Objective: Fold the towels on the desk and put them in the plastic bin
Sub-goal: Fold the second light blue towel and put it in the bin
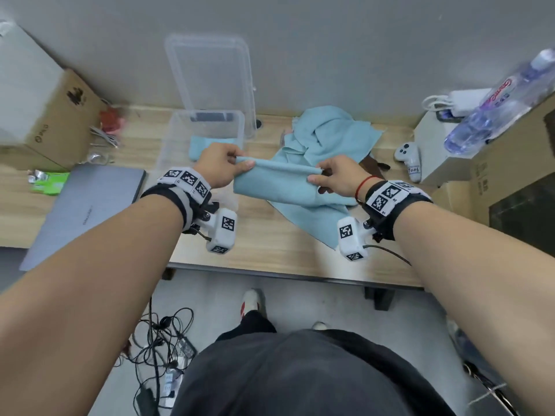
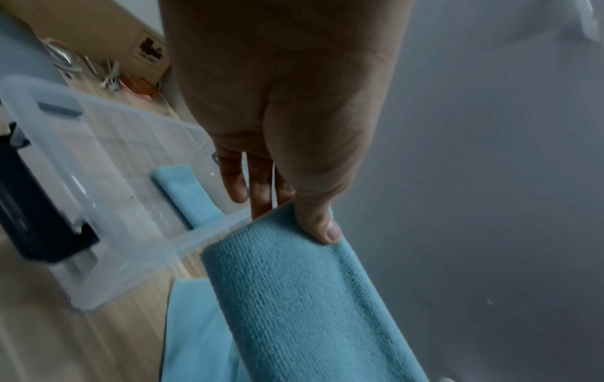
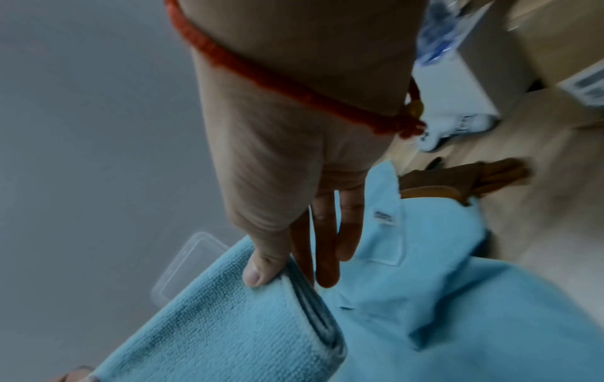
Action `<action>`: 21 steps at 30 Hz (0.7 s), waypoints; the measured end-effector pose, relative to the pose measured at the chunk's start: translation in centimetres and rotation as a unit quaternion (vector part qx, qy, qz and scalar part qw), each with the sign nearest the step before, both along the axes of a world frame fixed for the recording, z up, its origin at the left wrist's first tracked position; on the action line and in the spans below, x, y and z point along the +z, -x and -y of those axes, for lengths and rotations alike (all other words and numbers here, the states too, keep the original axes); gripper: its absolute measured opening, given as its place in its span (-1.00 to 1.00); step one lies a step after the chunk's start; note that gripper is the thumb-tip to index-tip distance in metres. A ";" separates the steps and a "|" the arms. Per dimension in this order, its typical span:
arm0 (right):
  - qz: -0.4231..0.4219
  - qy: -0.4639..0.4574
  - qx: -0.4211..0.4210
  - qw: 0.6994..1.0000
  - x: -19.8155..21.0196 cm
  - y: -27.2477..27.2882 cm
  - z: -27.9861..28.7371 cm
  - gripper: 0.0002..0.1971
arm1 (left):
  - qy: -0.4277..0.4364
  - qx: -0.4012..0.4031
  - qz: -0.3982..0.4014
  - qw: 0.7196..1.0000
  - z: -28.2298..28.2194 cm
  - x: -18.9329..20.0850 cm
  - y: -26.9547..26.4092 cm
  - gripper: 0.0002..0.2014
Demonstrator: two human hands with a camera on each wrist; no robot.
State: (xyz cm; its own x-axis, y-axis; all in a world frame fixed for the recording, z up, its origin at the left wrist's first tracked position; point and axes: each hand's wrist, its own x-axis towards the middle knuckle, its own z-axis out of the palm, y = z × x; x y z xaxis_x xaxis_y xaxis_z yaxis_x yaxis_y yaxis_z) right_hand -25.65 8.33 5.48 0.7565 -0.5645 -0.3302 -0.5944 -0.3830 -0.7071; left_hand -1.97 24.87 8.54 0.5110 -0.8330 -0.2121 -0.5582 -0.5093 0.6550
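Both bare forearms reach forward, each wrist strapped with a black band carrying marker-printed blocks. The left hand [image 1: 220,167] is raised, its thumb pressed down on the top edge of the folded towel [image 1: 276,183] with the fingers [image 2: 233,181] tucked behind it. The right hand [image 1: 338,175] mirrors it at the other end, thumb on the near face and fingers [image 3: 326,258] extended down the far side, pinching the layered edge. A red string circles the right wrist. Both hands sit level, apart by the towel's width.
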 end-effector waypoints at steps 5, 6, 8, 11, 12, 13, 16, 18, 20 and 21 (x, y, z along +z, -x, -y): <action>-0.010 0.054 0.031 0.998 1.5 -8.2 0.0 -0.77 | -0.044 0.006 0.048 0.998 -0.9 0.8 -7.7 -0.75; -0.013 0.064 0.034 0.997 1.6 -10.1 0.1 -0.75 | -0.048 0.005 0.056 0.997 -0.9 0.8 -9.5 -0.75; -0.017 0.077 0.045 0.996 1.7 -11.8 0.0 -0.76 | -0.053 -0.001 0.080 0.995 -1.1 0.6 -11.0 -0.77; -0.035 0.100 0.053 0.993 1.0 -17.4 -0.2 -0.79 | -0.076 -0.008 0.109 0.991 -0.9 0.2 -16.3 -0.80; -0.039 0.100 0.047 0.993 0.7 -19.7 -0.2 -0.82 | -0.087 -0.014 0.112 0.990 -0.7 0.0 -18.5 -0.80; -0.042 0.102 0.034 0.993 0.3 -21.8 0.0 -0.84 | -0.094 -0.021 0.112 0.989 -0.3 -0.3 -20.4 -0.81; -0.062 0.112 0.006 0.992 -1.0 -25.7 0.3 -0.84 | -0.097 -0.036 0.110 0.989 0.7 -1.6 -24.0 -0.85; -0.079 0.137 -0.002 0.987 -2.2 -28.1 0.6 -0.82 | -0.102 -0.043 0.107 0.988 1.7 -3.2 -26.4 -0.88; -0.094 0.178 0.006 0.979 -3.2 -29.5 0.9 -0.79 | -0.111 -0.058 0.107 0.986 2.6 -4.7 -27.8 -0.89; -0.107 0.204 0.008 0.973 -3.7 -30.1 0.9 -0.78 | -0.116 -0.068 0.109 0.985 3.0 -5.4 -28.3 -0.90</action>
State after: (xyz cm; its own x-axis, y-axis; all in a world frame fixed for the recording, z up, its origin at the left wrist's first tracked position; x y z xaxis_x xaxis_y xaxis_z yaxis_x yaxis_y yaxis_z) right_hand 4.40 7.38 1.78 0.7044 -0.6706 -0.2327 -0.7035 -0.6158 -0.3549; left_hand 26.35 21.88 3.10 0.4524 -0.8389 -0.3027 -0.7464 -0.5419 0.3864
